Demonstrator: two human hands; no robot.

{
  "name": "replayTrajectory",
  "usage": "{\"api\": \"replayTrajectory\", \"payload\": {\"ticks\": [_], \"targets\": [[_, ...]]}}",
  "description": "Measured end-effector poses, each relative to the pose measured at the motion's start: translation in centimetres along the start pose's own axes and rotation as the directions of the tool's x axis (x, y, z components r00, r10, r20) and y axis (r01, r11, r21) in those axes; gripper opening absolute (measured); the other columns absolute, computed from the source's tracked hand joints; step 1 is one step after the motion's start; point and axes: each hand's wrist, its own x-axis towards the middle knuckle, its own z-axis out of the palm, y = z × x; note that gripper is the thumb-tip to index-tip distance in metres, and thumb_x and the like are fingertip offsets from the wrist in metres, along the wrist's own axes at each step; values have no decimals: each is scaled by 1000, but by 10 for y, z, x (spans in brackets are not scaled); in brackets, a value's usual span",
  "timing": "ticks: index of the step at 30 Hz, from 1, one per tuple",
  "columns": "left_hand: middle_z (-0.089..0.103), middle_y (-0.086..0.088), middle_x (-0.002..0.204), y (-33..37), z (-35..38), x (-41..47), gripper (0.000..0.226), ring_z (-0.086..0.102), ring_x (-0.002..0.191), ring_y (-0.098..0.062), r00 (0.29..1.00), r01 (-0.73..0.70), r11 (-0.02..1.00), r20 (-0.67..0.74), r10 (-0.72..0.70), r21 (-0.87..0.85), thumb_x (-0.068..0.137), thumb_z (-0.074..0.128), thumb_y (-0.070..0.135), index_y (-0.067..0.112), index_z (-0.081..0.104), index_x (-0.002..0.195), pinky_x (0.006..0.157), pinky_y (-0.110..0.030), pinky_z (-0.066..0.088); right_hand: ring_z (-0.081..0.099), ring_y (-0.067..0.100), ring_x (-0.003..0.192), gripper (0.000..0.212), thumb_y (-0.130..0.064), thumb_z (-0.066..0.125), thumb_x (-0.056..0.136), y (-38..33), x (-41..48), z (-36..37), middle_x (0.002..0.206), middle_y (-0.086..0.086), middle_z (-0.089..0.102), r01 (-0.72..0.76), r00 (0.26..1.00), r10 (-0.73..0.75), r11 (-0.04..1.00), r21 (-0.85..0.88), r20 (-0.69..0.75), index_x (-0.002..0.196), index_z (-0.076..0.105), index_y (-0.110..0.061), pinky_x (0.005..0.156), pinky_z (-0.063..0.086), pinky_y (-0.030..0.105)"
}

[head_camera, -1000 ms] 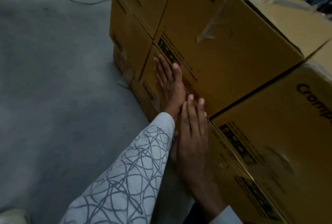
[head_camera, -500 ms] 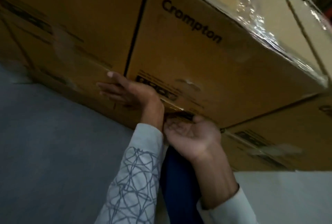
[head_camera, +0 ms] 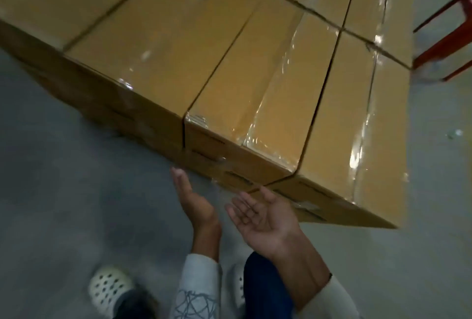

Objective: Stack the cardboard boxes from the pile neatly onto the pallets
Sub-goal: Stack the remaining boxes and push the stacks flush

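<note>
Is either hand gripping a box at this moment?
No, the left hand and right hand are both open and hold nothing.

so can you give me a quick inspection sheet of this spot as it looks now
surface: grey concrete floor
job's things: cardboard boxes packed side by side, tops level, seams sealed with glossy tape; no pallet visible under them
clutter: small pale scrap on the floor right of the stack
hands: left hand and right hand both open, palms up, holding nothing, by the stack's near lower edge; contact cannot be told
cables: nothing seen
surroundings: red frame, perhaps a chair, past the stack's far right corner; white perforated shoe at the bottom
</note>
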Motion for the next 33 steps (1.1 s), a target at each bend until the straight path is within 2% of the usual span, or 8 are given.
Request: {"api": "replayTrajectory", "payload": {"ticks": [2, 5, 8, 12, 17, 21, 26, 33], "targets": [[33, 10, 164, 35, -10, -75, 98, 34, 148, -8, 995, 30, 995, 88, -38, 91, 83, 58, 80, 24, 36, 160, 126, -38, 22, 56, 31, 123, 48, -37, 51, 107, -7, -56, -3, 139, 23, 58, 37, 999, -39, 995, -97, -18, 129, 61, 5, 117, 40, 44], [40, 3, 161, 79, -6, -179, 92, 37, 147, -12, 991, -48, 964, 132, 14, 263, 87, 55, 77, 18, 42, 157, 126, -40, 24, 58, 33, 115, 52, -42, 44, 109, -25, -146, -5, 132, 18, 63, 126, 992, -117, 929, -348, 47, 135, 60, 1, 105, 46, 41], [55, -9, 150, 106, 2, -275, 85, 48, 140, -28, 969, -209, 796, 232, 90, 568, 92, 39, 79, 15, 57, 146, 119, -54, 34, 62, 35, 123, 55, -50, 34, 110, -49, -225, -24, 124, 8, 65, 261, 965, -164, 688, -677, 206, 130, 61, -7, 97, 49, 40], [61, -3, 143, 119, 7, -365, 87, 51, 136, -28, 943, -293, 677, 319, 90, 675, 89, 29, 88, 24, 61, 139, 114, -55, 38, 68, 22, 99, 58, -58, 36, 107, -88, -292, -66, 114, 5, 73, 467, 883, -211, 302, -831, 419, 121, 69, -13, 75, 48, 29], [58, -3, 147, 133, 20, -466, 60, 51, 136, -24, 925, -327, 691, 369, 93, 644, 100, 42, 66, 25, 62, 140, 117, -48, 38, 68, 23, 87, 50, -63, 39, 104, -127, -341, -131, 106, 3, 74, 480, 873, -165, 136, -867, 458, 106, 70, -24, 76, 50, 34], [59, -3, 146, 106, 19, -515, 61, 53, 134, -23, 919, -336, 682, 383, 89, 649, 98, 44, 68, 26, 62, 140, 116, -48, 39, 70, 28, 98, 64, -67, 28, 104, -148, -368, -189, 111, 7, 73, 497, 864, -189, 164, -852, 467, 115, 69, -18, 89, 54, 41], [69, 0, 125, 64, 35, -566, 53, 61, 117, -19, 933, -299, 751, 346, 101, 588, 103, 44, 60, 22, 67, 132, 96, -35, 42, 71, 25, 99, 69, -66, 26, 105, -178, -404, -270, 112, 6, 73, 515, 855, -191, 215, -830, 482, 123, 68, -14, 84, 57, 37], [75, -1, 107, 3, 99, -611, 48, 67, 101, -15, 913, -283, 726, 409, 3, 627, 104, 44, 56, 20, 73, 118, 89, -37, 48, 70, 27, 98, 67, -56, 22, 109, -273, -410, -338, 114, 11, 73, 452, 892, -231, 479, -753, 389, 124, 68, -9, 76, 55, 33]]}}
